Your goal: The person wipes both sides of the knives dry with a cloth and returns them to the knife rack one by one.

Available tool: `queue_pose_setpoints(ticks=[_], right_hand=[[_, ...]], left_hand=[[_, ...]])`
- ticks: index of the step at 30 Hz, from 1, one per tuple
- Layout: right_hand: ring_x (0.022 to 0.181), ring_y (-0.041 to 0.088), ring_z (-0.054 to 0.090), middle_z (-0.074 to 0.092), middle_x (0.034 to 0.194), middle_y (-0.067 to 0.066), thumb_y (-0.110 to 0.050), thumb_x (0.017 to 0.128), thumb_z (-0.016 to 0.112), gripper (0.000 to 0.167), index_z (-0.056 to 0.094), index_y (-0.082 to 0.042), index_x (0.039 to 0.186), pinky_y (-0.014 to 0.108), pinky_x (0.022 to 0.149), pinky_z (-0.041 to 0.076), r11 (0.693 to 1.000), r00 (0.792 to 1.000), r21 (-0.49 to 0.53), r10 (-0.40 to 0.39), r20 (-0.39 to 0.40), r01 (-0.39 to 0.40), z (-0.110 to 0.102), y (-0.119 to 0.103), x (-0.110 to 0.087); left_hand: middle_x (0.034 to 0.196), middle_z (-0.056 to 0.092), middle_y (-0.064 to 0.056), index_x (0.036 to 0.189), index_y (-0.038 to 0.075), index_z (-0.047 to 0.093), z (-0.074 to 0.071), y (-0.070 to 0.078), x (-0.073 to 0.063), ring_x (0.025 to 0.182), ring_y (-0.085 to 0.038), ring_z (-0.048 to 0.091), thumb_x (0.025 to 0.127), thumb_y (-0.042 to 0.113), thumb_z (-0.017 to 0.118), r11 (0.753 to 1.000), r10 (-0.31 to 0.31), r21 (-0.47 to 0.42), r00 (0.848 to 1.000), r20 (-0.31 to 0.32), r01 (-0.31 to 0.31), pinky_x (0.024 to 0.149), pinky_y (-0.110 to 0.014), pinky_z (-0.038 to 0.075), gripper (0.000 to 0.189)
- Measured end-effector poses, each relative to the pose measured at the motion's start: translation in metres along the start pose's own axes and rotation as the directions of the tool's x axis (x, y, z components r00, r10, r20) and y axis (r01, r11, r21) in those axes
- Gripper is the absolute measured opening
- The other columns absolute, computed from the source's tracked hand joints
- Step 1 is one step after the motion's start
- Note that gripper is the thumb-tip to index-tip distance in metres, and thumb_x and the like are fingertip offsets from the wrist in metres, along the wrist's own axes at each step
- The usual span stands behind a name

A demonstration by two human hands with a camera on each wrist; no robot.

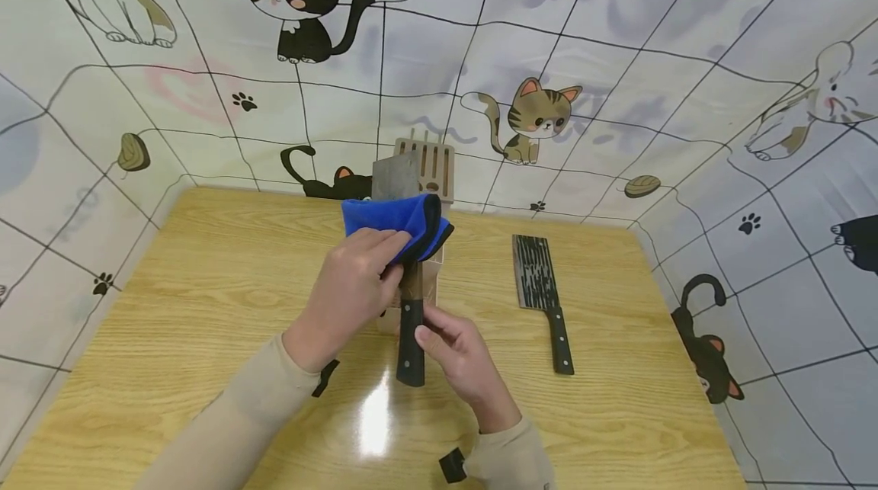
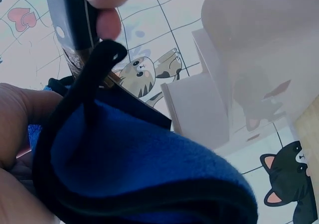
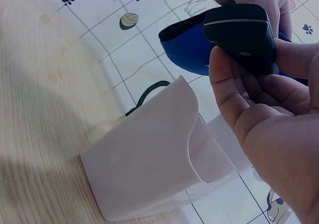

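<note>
Head view: over the counter [image 1: 240,277], the right hand [image 1: 463,357] is holding a knife [image 1: 411,345] near the middle, its grip curling snugly round the black handle. The left hand [image 1: 353,288], at the handle's 11 o'clock, is pinching a folded blue cloth [image 1: 380,217] round the blade with a closed grip; the blade's end is showing beyond. A second knife [image 1: 542,299] is lying at 3 o'clock. From the right wrist, a pale holder [image 3: 139,154] is standing at 7 o'clock.

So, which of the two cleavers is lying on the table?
The black-streaked cleaver on the right; the right hand holds the other cleaver, a blue cloth against it.
</note>
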State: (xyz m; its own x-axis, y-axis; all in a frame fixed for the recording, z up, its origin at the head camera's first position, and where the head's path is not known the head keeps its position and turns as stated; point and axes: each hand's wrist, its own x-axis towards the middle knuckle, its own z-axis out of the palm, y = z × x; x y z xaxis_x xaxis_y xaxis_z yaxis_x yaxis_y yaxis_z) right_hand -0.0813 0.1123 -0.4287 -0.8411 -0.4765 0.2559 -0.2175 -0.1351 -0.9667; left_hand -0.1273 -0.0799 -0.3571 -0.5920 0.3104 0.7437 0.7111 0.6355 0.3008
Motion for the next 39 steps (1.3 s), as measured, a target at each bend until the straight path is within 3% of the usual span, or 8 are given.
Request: queue_pose_setpoints(ticks=[8, 17, 27, 39], right_hand=[[0.105, 0.013, 0.065, 0.065, 0.118, 0.035, 0.000, 0.106, 0.049, 0.037, 0.053, 0.017, 0.139, 0.025, 0.090, 0.057, 1.000, 1.000, -0.013, 0.009, -0.027, -0.009, -0.004, -0.002, 0.001], [0.099, 0.013, 0.065, 0.071, 0.108, 0.018, -0.001, 0.106, 0.049, 0.028, 0.062, 0.014, 0.125, 0.027, 0.085, 0.057, 1.000, 1.000, -0.017, 0.013, -0.010, -0.013, -0.006, 0.000, -0.001], [0.096, 0.012, 0.066, 0.065, 0.105, 0.036, 0.002, 0.105, 0.048, 0.027, 0.062, 0.016, 0.123, 0.029, 0.080, 0.060, 0.999, 0.999, -0.003, -0.040, 0.033, 0.041, -0.003, 0.003, -0.004], [0.096, 0.011, 0.066, 0.066, 0.105, 0.034, 0.001, 0.105, 0.048, 0.029, 0.060, 0.015, 0.127, 0.029, 0.081, 0.060, 1.000, 0.999, 0.011, -0.009, 0.040, 0.008, 0.001, 0.005, -0.006]], left_hand=[[0.100, 0.078, -0.017, 0.107, -0.006, 0.075, 0.001, 0.004, -0.004, 0.089, -0.031, 0.074, 0.079, -0.011, 0.073, 0.999, -0.014, -0.044, 1.000, 0.026, 0.015, 0.083, -0.042, 0.063, 0.028], [0.099, 0.076, -0.017, 0.108, -0.006, 0.073, 0.003, 0.003, -0.005, 0.090, -0.033, 0.071, 0.079, -0.011, 0.075, 1.000, 0.004, -0.018, 1.000, -0.003, -0.004, 0.084, -0.044, 0.062, 0.030], [0.101, 0.075, -0.022, 0.110, -0.008, 0.074, 0.002, -0.007, 0.001, 0.089, -0.036, 0.070, 0.079, -0.010, 0.076, 1.000, -0.007, 0.013, 1.000, -0.030, 0.007, 0.084, -0.045, 0.062, 0.032], [0.104, 0.075, -0.022, 0.111, -0.008, 0.073, 0.000, -0.021, 0.010, 0.091, -0.036, 0.069, 0.082, -0.011, 0.074, 0.999, -0.021, 0.027, 0.999, -0.024, 0.021, 0.085, -0.046, 0.061, 0.030]])
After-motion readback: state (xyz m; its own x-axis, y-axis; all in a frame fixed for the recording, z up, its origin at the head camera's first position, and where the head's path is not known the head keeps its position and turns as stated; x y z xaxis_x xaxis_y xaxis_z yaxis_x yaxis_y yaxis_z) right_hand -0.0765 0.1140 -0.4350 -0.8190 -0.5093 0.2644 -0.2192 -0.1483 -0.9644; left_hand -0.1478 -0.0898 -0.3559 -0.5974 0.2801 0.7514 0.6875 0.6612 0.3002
